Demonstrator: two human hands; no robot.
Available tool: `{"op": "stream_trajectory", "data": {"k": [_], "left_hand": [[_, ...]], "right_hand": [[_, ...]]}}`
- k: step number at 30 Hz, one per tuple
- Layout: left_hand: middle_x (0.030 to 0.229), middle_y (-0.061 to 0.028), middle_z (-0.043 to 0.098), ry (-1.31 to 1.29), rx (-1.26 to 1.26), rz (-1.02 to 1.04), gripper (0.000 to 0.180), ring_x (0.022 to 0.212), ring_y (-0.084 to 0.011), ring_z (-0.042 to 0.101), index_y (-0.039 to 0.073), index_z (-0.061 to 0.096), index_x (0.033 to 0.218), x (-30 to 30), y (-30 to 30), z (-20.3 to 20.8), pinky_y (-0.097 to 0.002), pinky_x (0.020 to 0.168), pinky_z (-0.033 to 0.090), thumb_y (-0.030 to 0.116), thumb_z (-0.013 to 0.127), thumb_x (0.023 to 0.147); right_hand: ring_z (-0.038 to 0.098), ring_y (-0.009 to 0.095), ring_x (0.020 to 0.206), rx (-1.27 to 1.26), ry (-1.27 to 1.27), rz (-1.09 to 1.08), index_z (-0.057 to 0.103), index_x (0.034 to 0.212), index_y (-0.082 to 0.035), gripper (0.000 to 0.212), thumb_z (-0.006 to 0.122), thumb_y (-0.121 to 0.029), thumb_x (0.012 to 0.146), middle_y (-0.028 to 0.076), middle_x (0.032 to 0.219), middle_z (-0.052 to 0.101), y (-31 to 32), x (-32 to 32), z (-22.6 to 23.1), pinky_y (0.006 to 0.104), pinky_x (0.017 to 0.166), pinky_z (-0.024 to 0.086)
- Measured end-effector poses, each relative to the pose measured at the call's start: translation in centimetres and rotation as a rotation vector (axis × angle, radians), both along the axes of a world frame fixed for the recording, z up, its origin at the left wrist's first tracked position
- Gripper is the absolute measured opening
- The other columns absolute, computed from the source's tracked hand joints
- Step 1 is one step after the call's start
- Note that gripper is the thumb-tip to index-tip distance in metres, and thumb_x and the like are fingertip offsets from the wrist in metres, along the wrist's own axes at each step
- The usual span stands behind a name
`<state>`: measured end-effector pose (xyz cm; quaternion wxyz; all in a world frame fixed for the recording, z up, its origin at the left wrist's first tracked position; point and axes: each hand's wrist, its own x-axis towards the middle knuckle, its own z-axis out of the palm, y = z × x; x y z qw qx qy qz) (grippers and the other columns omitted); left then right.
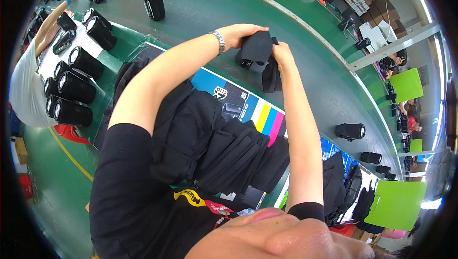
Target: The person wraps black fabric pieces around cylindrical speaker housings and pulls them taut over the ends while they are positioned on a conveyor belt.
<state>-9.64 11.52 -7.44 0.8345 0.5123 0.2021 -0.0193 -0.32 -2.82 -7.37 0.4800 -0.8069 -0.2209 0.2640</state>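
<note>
From where I'm standing, rt side has a near lime chair (397, 205) w/ a cutout handle, a second lime chair (406, 85) farther up by a pale metal bar (395, 52), & brown cartons (380, 14) up top. Over left, a co-worker in a white top (31, 94) is nr a red stool (71, 133), w/ a yellow line (71, 154) across the green floor (59, 182).

Bright overall; glare at far right; edges bend strongly.
</note>
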Motion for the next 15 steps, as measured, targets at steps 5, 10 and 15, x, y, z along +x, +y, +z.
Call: {"op": "stream_trajectory", "data": {"k": [5,10,15], "left_hand": [[0.092,-0.0051,0.067,-0.059,0.137,0.136,0.026,0.084,-0.013,0.063,0.003,0.066,0.098,0.3,-1.0,-0.9,-0.0263,0.074,0.05,0.026,0.063,0.089],[0.075,-0.0073,0.065,-0.141,0.392,0.142,0.025,0.069,-0.0117,0.057,-0.004,0.066,0.079,1.5,-1.4,-5.1,-0.0275,0.061,0.045,0.019,0.063,0.085],[0.083,-0.0166,0.068,-0.243,1.315,0.209,0.015,0.077,-0.0313,0.066,0.002,0.067,0.083,0.2,8.3,-13.4,-0.0343,0.063,0.052,0.016,0.062,0.08]], "right_hand": [[0.061,0.018,0.056,-0.003,-0.189,-0.04,0.067,0.076,0.003,0.024,0.061,-0.021,0.078,0.01,0.064,0.063,-1.2,0.5,-1.8,0.0337,0.053,0.046],[0.067,0.024,0.062,-0.1,-0.379,-0.018,0.068,0.075,0.0,0.024,0.06,-0.023,0.078,0.015,0.065,0.065,-3.0,1.5,-3.8,0.0354,0.061,0.05],[0.068,0.031,0.076,-0.183,-0.308,0.122,0.069,0.087,-0.003,0.023,0.06,-0.023,0.08,0.017,0.075,0.068,1.4,-2.6,-2.9,0.0388,0.07,0.052]]}}
